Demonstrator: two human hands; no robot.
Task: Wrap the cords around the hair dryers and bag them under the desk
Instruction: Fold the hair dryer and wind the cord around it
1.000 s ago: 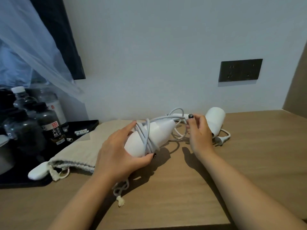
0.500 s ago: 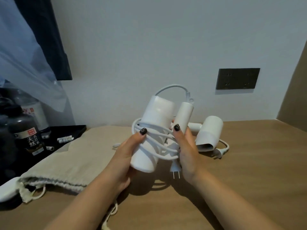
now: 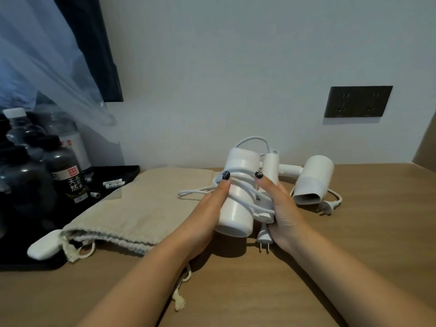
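Note:
A white hair dryer [image 3: 238, 208] stands upright between both my hands just above the wooden desk [image 3: 354, 244], its white cord [image 3: 245, 197] wound around the barrel and folded handle. My left hand [image 3: 207, 208] holds the barrel's left side, thumb across the cord. My right hand [image 3: 280, 211] grips the handle side, and the plug [image 3: 264, 237] hangs below it. A second white hair dryer [image 3: 313, 180] lies on the desk to the right, its cord [image 3: 335, 197] loose. A beige drawstring bag [image 3: 132, 208] lies flat to the left.
A black tray [image 3: 113, 175] at the left holds several bottles [image 3: 68, 171] and small sachets. A white oblong object [image 3: 43, 246] lies by the bag's mouth. A dark wall socket [image 3: 358, 101] sits above the desk on the right. A curtain hangs at upper left.
The wrapped dryer went from lying across the desk to held upright in both hands; in the last half second it has barely moved. The plug now hangs lower by my right hand.

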